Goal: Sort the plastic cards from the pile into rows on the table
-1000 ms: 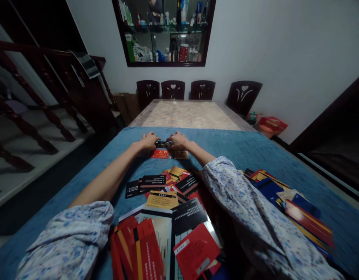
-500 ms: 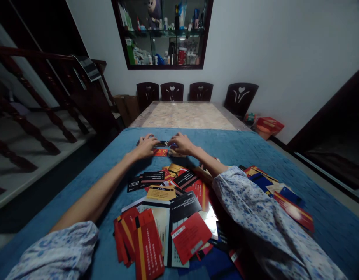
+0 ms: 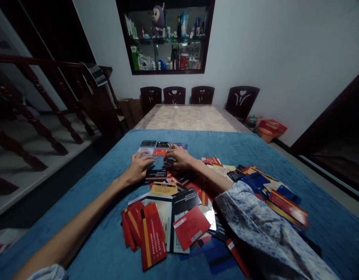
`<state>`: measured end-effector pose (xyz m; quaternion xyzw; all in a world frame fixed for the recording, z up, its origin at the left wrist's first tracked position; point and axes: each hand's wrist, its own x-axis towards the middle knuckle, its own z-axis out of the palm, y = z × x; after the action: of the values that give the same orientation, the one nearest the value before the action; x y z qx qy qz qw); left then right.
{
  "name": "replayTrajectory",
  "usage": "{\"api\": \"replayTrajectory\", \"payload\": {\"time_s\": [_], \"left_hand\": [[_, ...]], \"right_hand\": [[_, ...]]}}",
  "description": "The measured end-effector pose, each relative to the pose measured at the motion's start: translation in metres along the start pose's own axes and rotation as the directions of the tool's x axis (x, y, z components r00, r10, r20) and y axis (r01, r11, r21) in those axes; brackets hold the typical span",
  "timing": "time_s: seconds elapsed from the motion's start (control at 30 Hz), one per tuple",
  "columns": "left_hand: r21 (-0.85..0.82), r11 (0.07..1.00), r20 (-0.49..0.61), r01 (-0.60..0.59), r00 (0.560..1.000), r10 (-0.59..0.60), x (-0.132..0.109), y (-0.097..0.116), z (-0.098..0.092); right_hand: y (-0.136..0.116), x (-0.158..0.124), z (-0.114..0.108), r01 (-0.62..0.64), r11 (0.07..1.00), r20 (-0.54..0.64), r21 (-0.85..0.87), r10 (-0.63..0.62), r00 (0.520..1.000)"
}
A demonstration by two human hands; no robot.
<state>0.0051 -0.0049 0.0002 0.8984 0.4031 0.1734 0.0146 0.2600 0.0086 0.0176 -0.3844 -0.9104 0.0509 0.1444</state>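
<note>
While the left hand (image 3: pixel 140 167) hangs low over the blue cloth (image 3: pixel 109 233), fingers loosely apart and no card visible between them, the right hand (image 3: pixel 179 156) curls beside the red card (image 3: pixel 160 152); whether its fingers pinch anything, cannot tell. Red card lies flat in the near row of a small layout past the loose pile, pale card (image 3: pixel 146 151) to its left, two black cards (image 3: pixel 148 143) and a blue card (image 3: pixel 181 146) in the row behind. Handling, by judgement: light, thin, fairly stiff, slick-faced, hardly fragile. Best taken by opposite edges; lying flat, they offer little to grip, though soft cloth should let a fingertip under. Nearer the body, the loose pile overlaps heavily, yellow card (image 3: pixel 164 188) and red-and-gold card (image 3: pixel 156 237) on top; drawing one could drag neighbours. Second heap (image 3: pixel 287 206) off to the right. Patterned sleeve (image 3: pixel 269 233) hides part of the pile.
</note>
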Motion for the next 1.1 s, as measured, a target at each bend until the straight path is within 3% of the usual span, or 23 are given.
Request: {"api": "replayTrajectory", "payload": {"time_s": [0.17, 0.3, 0.7, 1.1], "left_hand": [[-0.049, 0.999, -0.052, -0.020, 0.999, 0.017, -0.031, 0.010, -0.001], [-0.076, 0.996, -0.039, -0.055, 0.998, 0.052, -0.040, 0.017, -0.001], [-0.073, 0.997, 0.023, -0.008, 1.000, 0.010, -0.044, 0.013, 0.001], [-0.157, 0.974, 0.063, 0.164, 0.986, -0.156, -0.044, 0.003, 0.001]], "right_hand": [[-0.013, 0.003, 0.002, 0.146, 0.988, 0.032, 0.058, -0.148, 0.989], [-0.023, 0.006, 0.008, 0.225, 0.972, 0.047, 0.063, -0.228, 0.972], [-0.023, 0.000, 0.029, 0.186, 0.983, 0.012, 0.007, -0.186, 0.983], [-0.023, -0.008, 0.031, 0.154, 0.987, -0.012, 0.052, -0.154, 0.988]]}}
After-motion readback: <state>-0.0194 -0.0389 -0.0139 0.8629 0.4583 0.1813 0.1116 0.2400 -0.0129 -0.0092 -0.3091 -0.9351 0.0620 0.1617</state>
